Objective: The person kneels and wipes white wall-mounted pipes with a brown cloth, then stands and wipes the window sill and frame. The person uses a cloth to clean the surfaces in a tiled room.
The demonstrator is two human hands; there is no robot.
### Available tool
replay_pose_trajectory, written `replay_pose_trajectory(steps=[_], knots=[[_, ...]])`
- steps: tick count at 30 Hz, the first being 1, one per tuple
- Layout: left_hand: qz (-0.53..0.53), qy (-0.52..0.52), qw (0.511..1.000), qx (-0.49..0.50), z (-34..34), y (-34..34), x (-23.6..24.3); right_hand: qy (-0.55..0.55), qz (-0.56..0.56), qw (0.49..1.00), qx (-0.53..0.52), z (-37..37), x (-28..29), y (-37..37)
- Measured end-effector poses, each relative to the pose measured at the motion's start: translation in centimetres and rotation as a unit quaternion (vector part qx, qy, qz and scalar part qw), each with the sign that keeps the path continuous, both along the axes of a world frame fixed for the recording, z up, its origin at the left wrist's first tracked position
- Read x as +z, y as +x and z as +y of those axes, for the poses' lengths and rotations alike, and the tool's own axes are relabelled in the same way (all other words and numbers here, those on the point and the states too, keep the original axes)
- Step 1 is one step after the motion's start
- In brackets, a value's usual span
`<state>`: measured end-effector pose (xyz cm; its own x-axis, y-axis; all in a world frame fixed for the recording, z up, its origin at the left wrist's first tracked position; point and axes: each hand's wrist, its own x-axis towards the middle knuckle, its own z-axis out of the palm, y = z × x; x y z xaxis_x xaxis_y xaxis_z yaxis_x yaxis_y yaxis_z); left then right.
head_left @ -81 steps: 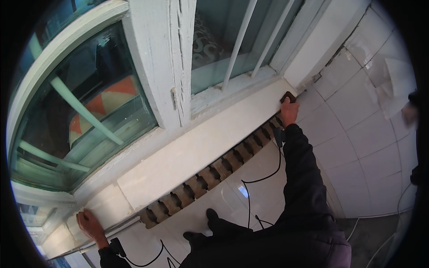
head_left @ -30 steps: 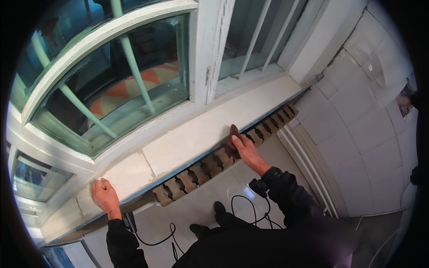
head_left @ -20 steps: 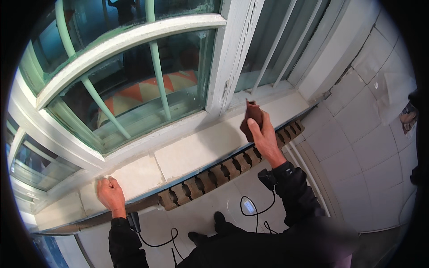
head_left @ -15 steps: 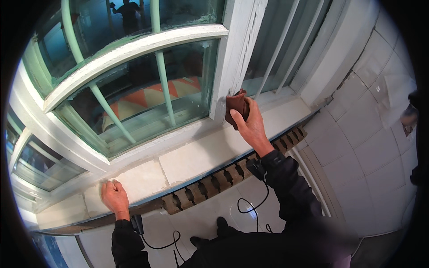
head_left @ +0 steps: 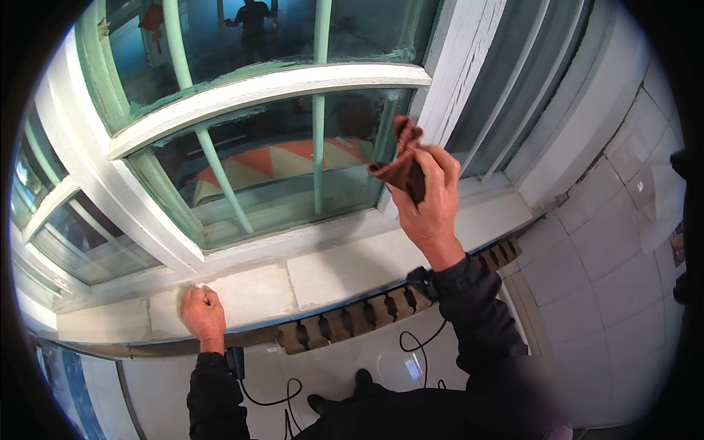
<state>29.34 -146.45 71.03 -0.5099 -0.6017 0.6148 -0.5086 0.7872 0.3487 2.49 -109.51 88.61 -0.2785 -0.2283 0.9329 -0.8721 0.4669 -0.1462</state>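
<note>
My right hand grips a dark reddish-brown cloth, bunched between thumb and fingers, with loose corners sticking up and to the left. It is raised in front of the lower right corner of a window pane framed in white-painted wood. Whether the cloth touches the glass or frame, I cannot tell. My left hand rests as a closed fist on the pale tiled windowsill, with no object visible in it.
Pale green bars stand behind the glass. Below the sill runs a brown ribbed radiator. Black cables hang from devices at both wrists. White wall tiles cover the right side, and my dark shoes show on the floor.
My right hand has lifted the cloth off the window post; the cloth now hangs more loosely, its corners spread. The view has shifted, and my left fist stays on the sill.
</note>
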Motion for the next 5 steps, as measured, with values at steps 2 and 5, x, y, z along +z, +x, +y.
replay_pose_trajectory(steps=[2,5], knots=[[0.002,-0.008,1.0,0.001,-0.1,-0.1,-0.1,0.02,0.053,0.998,-0.026,-1.7,1.0,-0.7],[0.011,-0.007,1.0,0.005,-0.1,0.2,-0.3,0.063,0.083,0.991,-0.089,-4.1,0.0,-1.3]])
